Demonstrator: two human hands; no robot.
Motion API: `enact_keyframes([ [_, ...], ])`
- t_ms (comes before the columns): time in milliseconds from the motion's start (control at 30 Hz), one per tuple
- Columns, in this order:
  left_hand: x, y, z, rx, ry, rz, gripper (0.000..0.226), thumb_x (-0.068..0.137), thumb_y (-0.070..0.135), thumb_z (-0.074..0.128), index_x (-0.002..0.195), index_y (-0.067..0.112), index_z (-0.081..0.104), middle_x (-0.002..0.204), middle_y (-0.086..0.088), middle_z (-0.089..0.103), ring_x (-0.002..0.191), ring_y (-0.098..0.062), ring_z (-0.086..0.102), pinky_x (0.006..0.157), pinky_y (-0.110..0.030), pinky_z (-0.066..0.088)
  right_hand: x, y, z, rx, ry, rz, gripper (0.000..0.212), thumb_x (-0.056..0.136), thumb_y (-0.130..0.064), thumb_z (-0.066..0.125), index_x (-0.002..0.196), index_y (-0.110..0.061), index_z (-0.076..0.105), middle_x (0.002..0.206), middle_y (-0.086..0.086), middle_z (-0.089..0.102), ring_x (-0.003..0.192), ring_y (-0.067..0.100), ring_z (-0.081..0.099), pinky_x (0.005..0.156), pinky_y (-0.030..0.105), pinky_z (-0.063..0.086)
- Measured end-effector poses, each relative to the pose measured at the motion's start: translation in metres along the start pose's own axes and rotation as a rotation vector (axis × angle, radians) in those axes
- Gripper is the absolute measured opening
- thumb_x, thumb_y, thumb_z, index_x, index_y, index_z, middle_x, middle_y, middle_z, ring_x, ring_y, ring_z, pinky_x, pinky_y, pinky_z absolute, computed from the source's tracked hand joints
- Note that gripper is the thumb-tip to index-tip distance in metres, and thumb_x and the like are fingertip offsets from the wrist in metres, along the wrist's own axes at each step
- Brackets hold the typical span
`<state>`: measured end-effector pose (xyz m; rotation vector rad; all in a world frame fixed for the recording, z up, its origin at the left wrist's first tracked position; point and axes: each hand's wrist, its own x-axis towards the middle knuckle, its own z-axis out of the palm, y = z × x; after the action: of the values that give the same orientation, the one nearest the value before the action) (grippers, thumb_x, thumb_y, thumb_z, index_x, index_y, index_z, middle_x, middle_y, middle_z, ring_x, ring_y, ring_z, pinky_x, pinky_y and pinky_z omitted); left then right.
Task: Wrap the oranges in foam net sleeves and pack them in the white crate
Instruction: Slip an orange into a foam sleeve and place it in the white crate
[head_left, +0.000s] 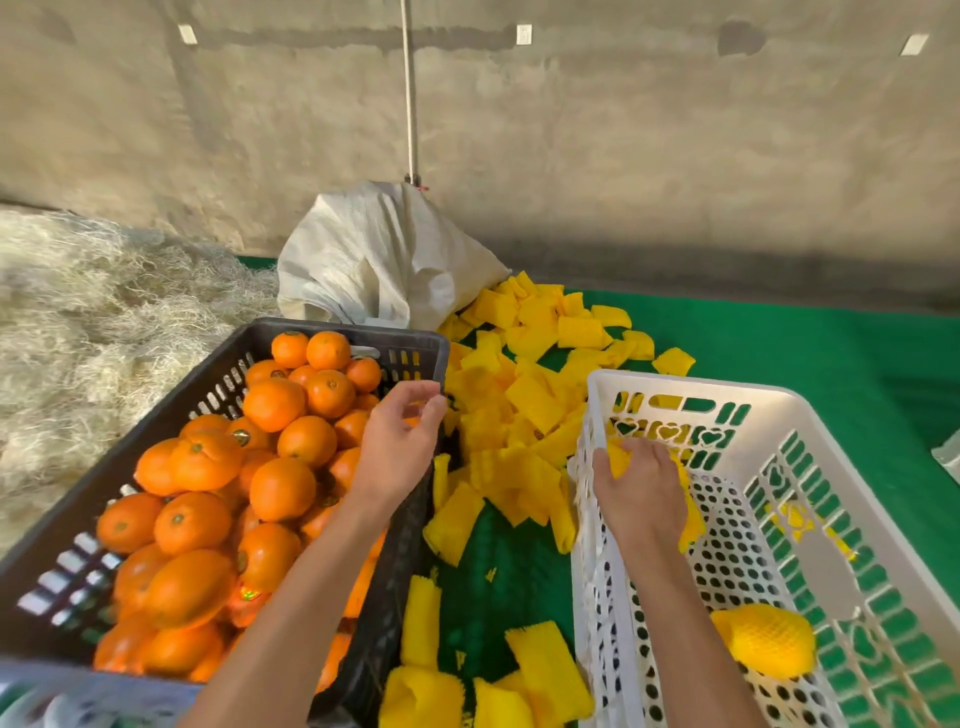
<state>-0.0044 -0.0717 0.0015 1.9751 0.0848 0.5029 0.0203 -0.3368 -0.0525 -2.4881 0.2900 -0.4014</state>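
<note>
Right hand (641, 493) gripping a sleeved orange (691, 519) inside the white crate (675, 387) on the right, left hand (400, 441) hovering with loosely curled, empty fingers over the black crate (337, 332) of oranges (283, 488), another wrapped orange (763, 642) lying near, foam net sleeves (524, 395) lying scattered between crates.

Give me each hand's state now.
Left hand: open, fingers loosely curled, holding nothing.
Right hand: gripping a sleeved orange inside the white crate.

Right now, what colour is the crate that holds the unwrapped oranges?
Black, or very dark grey: the crate on the left, seen in the head view.
</note>
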Motion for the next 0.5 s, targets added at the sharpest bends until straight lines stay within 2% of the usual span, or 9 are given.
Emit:
enact_keyframes([
  [100, 0.012, -0.021, -0.026, 0.236, -0.086, -0.088, 0.027, 0.106, 0.017, 0.052, 0.131, 0.013, 0.063, 0.125, 0.001, 0.066, 0.113, -0.013, 0.06, 0.088, -0.023, 0.047, 0.002, -0.01, 0.0, 0.024, 0.036, -0.117, 0.03, 0.097, -0.025, 0.066, 0.119, -0.005, 0.07, 0.121, 0.015, 0.068, 0.119, 0.035, 0.056, 0.096, 0.045, 0.046],
  [167, 0.018, -0.033, -0.046, 0.415, -0.193, -0.109, 0.027, 0.105, 0.008, 0.051, 0.127, 0.012, 0.065, 0.123, -0.004, 0.068, 0.111, -0.018, 0.062, 0.084, -0.027, 0.05, 0.002, -0.019, 0.005, 0.012, -0.031, -0.254, 0.025, 0.098, -0.021, 0.065, 0.118, -0.007, 0.07, 0.12, 0.013, 0.068, 0.118, 0.032, 0.057, 0.099, 0.043, 0.045],
  [267, 0.026, -0.041, -0.064, 0.721, -0.4, -0.104, 0.028, 0.1, 0.011, 0.06, 0.126, 0.017, 0.065, 0.124, -0.003, 0.068, 0.112, -0.022, 0.065, 0.087, -0.033, 0.055, -0.003, -0.042, 0.027, -0.032, -0.244, -0.425, 0.026, 0.101, -0.026, 0.06, 0.126, -0.018, 0.066, 0.127, 0.001, 0.063, 0.122, 0.023, 0.054, 0.092, 0.038, 0.045],
  [333, 0.026, -0.041, -0.062, 0.899, -0.512, -0.099, 0.033, 0.096, 0.017, 0.064, 0.129, 0.021, 0.063, 0.124, -0.003, 0.066, 0.115, -0.024, 0.06, 0.09, -0.035, 0.054, -0.01, -0.058, 0.05, -0.109, -0.405, -0.483, 0.032, 0.103, -0.029, 0.057, 0.134, -0.024, 0.06, 0.134, -0.003, 0.058, 0.127, 0.021, 0.051, 0.091, 0.039, 0.048],
  [433, 0.015, -0.042, -0.045, 1.275, -0.609, 0.009, 0.031, 0.096, 0.027, 0.063, 0.126, 0.021, 0.063, 0.124, -0.003, 0.063, 0.126, -0.028, 0.045, 0.102, -0.038, 0.04, -0.015, -0.071, 0.086, -0.239, -0.585, -0.533, 0.04, 0.103, -0.021, 0.056, 0.142, -0.019, 0.052, 0.14, 0.003, 0.055, 0.13, 0.025, 0.05, 0.096, 0.04, 0.048],
  [500, 0.008, -0.043, -0.036, 1.456, -0.62, 0.05, 0.033, 0.099, 0.027, 0.058, 0.13, 0.02, 0.062, 0.133, -0.003, 0.06, 0.133, -0.03, 0.038, 0.109, -0.042, 0.032, -0.014, -0.072, 0.107, -0.316, -0.683, -0.547, 0.034, 0.1, -0.015, 0.058, 0.133, -0.012, 0.054, 0.134, 0.009, 0.057, 0.126, 0.029, 0.053, 0.094, 0.04, 0.048],
])
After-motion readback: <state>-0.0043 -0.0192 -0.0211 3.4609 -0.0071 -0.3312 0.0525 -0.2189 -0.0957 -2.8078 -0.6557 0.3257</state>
